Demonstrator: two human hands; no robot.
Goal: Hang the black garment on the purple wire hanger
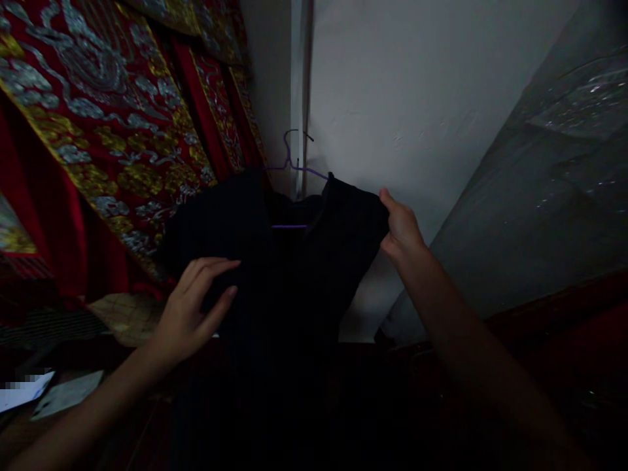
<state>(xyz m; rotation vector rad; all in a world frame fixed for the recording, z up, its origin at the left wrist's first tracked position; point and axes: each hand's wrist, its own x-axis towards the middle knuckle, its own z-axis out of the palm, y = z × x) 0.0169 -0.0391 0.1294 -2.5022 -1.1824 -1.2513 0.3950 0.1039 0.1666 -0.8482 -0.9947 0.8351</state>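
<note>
A dark, collared garment that looks like a shirt (294,288) hangs on a thin purple hanger (314,171) in front of me. Its lower part is lost in the dark. My right hand (403,226) grips the garment at its right shoulder, with the thumb on top and the fingers mostly behind the cloth. On the other side, my left hand (196,307) is at the garment's front left, thumb and fingers apart. Whether its fingertips touch the cloth I cannot tell. The hanger's hook rises in front of a pale vertical strip on the wall.
Red cloth with gold and silver embroidery (132,131) hangs at the left. A pale wall (392,98) stands behind the garment. Shiny clear plastic sheeting (564,170) slopes down the right side. Flat pale items, one a card (69,394), lie at the lower left.
</note>
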